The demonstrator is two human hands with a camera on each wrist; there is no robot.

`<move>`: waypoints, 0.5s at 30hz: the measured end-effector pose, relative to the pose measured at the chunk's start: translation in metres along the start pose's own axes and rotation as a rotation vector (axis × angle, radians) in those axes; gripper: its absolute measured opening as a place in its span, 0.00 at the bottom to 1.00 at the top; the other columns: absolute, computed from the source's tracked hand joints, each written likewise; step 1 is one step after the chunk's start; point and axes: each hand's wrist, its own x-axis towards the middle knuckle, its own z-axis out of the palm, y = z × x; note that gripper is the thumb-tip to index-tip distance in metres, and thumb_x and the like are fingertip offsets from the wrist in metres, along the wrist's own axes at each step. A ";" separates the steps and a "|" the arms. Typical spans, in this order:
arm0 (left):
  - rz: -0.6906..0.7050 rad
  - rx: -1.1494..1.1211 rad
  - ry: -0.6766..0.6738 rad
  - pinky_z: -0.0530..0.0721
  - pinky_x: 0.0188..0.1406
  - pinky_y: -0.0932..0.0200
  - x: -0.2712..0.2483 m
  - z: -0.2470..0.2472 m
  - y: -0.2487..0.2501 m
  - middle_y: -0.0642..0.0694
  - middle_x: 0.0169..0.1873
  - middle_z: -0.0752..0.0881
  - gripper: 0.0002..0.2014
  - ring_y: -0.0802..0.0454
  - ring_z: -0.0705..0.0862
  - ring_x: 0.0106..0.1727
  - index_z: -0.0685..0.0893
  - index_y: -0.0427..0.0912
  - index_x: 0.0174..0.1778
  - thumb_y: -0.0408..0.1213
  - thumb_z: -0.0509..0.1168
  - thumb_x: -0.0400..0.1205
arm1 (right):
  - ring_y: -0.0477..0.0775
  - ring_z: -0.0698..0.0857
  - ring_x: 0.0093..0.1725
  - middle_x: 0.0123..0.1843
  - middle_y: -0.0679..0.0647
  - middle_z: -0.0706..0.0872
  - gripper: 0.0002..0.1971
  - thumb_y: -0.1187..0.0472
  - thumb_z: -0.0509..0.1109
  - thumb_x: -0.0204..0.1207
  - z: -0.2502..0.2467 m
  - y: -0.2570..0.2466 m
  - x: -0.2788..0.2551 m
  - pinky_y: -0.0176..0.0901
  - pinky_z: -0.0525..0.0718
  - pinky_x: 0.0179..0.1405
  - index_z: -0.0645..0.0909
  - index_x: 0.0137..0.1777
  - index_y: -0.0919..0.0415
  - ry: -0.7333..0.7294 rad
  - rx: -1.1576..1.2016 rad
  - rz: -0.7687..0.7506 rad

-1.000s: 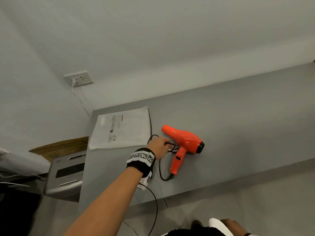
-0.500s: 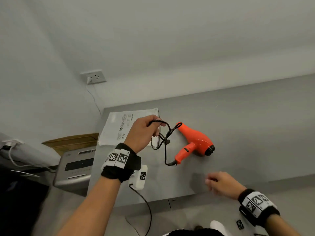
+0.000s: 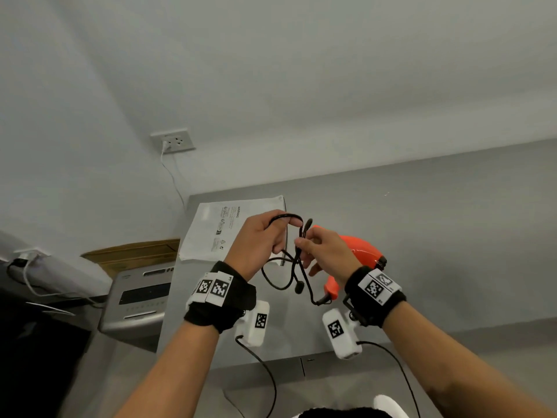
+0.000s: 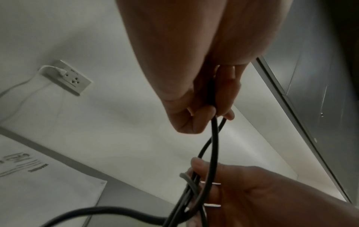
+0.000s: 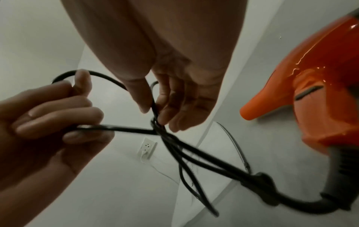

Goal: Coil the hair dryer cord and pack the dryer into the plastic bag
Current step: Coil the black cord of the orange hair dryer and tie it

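Note:
The orange hair dryer [image 3: 358, 248] lies on the grey table [image 3: 452, 236], partly hidden behind my right hand [image 3: 304, 245]. Its black cord [image 3: 289, 218] is lifted above the table in loose loops. My left hand [image 3: 278, 233] grips one loop, thumb on top. My right hand pinches the crossing strands next to it. The plug [image 3: 299, 287] dangles below. In the right wrist view the cord [image 5: 194, 150] runs from the fingers down to the dryer [image 5: 320, 92] handle. The flat white plastic bag [image 3: 217, 230] lies on the table's left end, behind my left hand.
A wall socket [image 3: 173, 141] with a white cable plugged in sits above the table's left end. A grey machine [image 3: 141, 300] and a cardboard box [image 3: 132, 254] stand left of the table. The table's front edge [image 3: 301, 362] runs below my wrists.
My right hand came up from near the table's front edge and took hold of the cord beside my left hand. The left hand keeps its grip. The dryer stays on the table.

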 end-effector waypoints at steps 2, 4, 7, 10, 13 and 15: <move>-0.055 -0.063 0.004 0.61 0.25 0.59 -0.002 -0.005 -0.004 0.52 0.21 0.64 0.15 0.53 0.63 0.23 0.90 0.34 0.54 0.31 0.57 0.90 | 0.57 0.85 0.31 0.35 0.61 0.85 0.08 0.62 0.68 0.84 -0.002 0.005 0.005 0.47 0.84 0.25 0.77 0.45 0.64 0.008 -0.054 -0.025; -0.104 -0.088 0.006 0.58 0.23 0.61 -0.006 -0.012 -0.009 0.51 0.22 0.63 0.14 0.54 0.60 0.22 0.89 0.32 0.56 0.29 0.57 0.90 | 0.59 0.86 0.31 0.36 0.62 0.85 0.08 0.64 0.67 0.84 -0.009 0.011 0.008 0.51 0.87 0.27 0.77 0.48 0.70 0.042 -0.065 -0.035; -0.167 -0.076 -0.004 0.58 0.24 0.59 -0.012 -0.021 -0.018 0.49 0.24 0.62 0.13 0.54 0.58 0.22 0.89 0.35 0.58 0.26 0.59 0.88 | 0.66 0.89 0.32 0.37 0.66 0.86 0.07 0.66 0.67 0.84 -0.023 0.020 0.010 0.63 0.91 0.35 0.76 0.51 0.72 0.106 -0.051 -0.017; -0.224 -0.090 -0.006 0.59 0.23 0.60 -0.015 -0.025 -0.024 0.52 0.21 0.63 0.12 0.54 0.58 0.21 0.90 0.35 0.57 0.25 0.61 0.87 | 0.67 0.93 0.37 0.41 0.68 0.89 0.06 0.65 0.67 0.85 -0.027 0.026 0.009 0.61 0.93 0.39 0.77 0.53 0.70 0.121 -0.054 -0.012; -0.269 -0.116 -0.015 0.58 0.22 0.62 -0.017 -0.030 -0.027 0.52 0.22 0.62 0.11 0.55 0.57 0.21 0.89 0.31 0.57 0.27 0.61 0.88 | 0.58 0.93 0.36 0.42 0.64 0.89 0.03 0.65 0.66 0.85 -0.027 0.025 0.005 0.53 0.93 0.36 0.77 0.50 0.64 0.137 -0.070 -0.031; -0.305 -0.088 -0.070 0.56 0.22 0.62 -0.019 -0.035 -0.030 0.50 0.23 0.61 0.12 0.55 0.57 0.22 0.88 0.28 0.56 0.31 0.60 0.89 | 0.59 0.92 0.33 0.41 0.65 0.89 0.04 0.66 0.66 0.85 -0.030 0.022 0.003 0.50 0.92 0.31 0.75 0.48 0.63 0.182 -0.149 -0.068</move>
